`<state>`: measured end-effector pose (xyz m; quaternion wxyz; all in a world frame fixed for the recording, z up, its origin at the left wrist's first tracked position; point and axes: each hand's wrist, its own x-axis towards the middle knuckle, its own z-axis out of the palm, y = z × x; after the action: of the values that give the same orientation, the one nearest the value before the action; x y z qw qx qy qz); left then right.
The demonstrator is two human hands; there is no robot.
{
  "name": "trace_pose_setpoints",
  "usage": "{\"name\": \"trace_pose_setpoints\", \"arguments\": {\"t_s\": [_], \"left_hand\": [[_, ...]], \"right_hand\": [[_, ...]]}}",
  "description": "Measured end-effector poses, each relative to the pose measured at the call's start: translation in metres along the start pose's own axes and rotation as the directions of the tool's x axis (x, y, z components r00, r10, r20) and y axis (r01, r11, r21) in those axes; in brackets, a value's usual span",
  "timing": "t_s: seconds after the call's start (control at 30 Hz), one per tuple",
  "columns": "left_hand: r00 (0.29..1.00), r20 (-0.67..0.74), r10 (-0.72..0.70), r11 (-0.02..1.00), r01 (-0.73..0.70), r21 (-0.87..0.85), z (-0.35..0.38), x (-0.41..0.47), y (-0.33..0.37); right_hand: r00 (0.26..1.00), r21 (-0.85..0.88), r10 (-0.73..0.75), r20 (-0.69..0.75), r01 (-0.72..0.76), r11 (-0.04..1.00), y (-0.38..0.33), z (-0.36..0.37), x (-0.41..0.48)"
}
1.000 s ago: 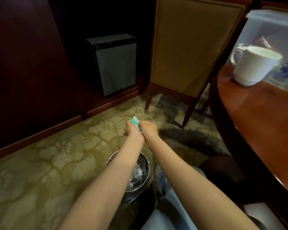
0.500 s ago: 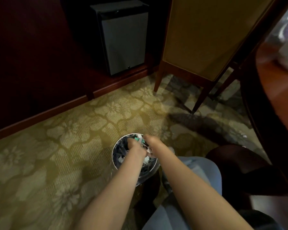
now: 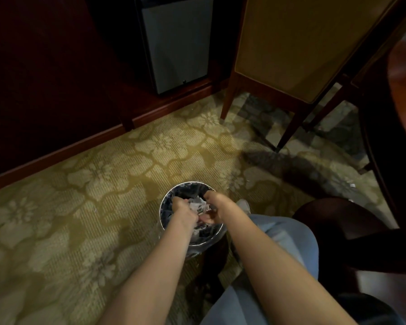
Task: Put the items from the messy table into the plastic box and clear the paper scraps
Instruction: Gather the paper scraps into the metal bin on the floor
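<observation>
Both hands reach into a round waste bin (image 3: 185, 183) standing on the patterned carpet (image 3: 103, 184), near centre. White paper scraps (image 3: 198, 204) lie in the bin, between and under the hands. On the left hand (image 3: 183, 208) the fingers curl down onto the scraps; whether the grip holds any cannot be told. The right hand (image 3: 210, 215) bends in at the wrist, fingers mostly hidden, grip unreadable. A chair (image 3: 291, 55) stands far right, beside the desk (image 3: 403, 95) edge.

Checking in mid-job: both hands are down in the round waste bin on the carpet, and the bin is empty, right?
Not empty. The head view shows paper scraps lying inside the round waste bin. The rest holds: the left hand and right hand are both down in it, and it stands on the carpet.
</observation>
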<state>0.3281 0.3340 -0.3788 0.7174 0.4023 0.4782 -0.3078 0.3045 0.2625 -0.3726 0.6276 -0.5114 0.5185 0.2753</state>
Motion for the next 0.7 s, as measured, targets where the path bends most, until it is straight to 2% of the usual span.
{"name": "trace_pose_setpoints", "arguments": {"t_s": [0.13, 0.23, 0.43, 0.7], "left_hand": [[0.998, 0.056, 0.025, 0.998, -0.028, 0.049, 0.001, -0.007, 0.001], [0.999, 0.014, 0.043, 0.994, -0.045, 0.102, 0.002, -0.011, 0.005], [0.995, 0.029, 0.093, 0.973, -0.097, 0.211, 0.012, -0.031, 0.012], [0.955, 0.219, 0.200, 0.932, -0.254, 0.258, 0.045, -0.091, 0.021]], "right_hand": [[0.999, 0.060, -0.030, 0.037, 0.027, 0.998, -0.001, -0.005, -0.001], [0.997, 0.101, -0.077, 0.014, 0.075, 0.992, 0.000, -0.012, -0.005], [0.984, 0.030, -0.176, -0.017, 0.177, 0.984, -0.006, -0.022, -0.025], [0.925, -0.015, -0.371, -0.085, 0.371, 0.928, -0.031, -0.043, -0.067]]}}
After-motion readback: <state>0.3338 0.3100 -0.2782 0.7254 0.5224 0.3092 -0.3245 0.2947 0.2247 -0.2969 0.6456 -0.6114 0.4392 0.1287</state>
